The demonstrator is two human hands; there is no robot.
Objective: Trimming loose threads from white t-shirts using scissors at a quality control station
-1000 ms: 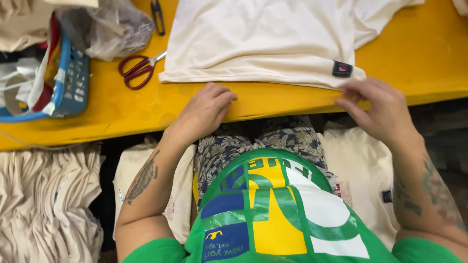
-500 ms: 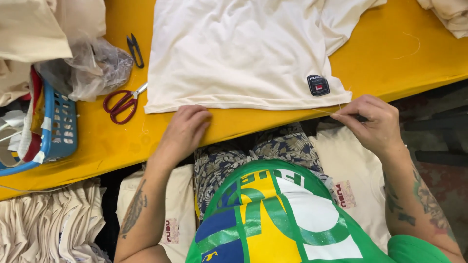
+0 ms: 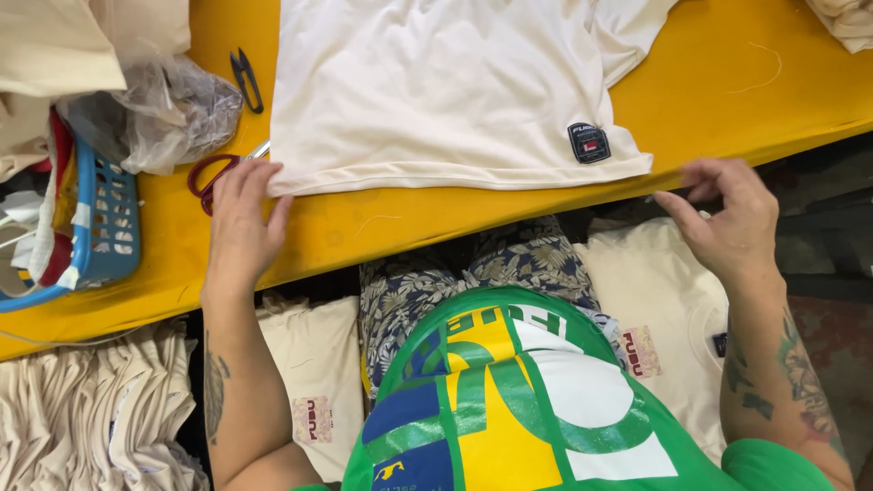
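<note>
While flat, cream tee (image 3: 436, 91), dark hem patch (image 3: 589, 143)

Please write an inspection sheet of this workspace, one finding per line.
Surface: yellow table, a loose thread on it.
Job's things: cream T-shirt lies flat, hem toward the person, dark patch near the hem.
Clutter: red-handled scissors, black thread snips, blue basket, crumpled plastic bag.
Grips: left hand touches the hem's left corner; right hand is at the table edge by the right corner.
Cables: nothing seen.
Surroundings: stacks of cream shirts below the table.
</note>
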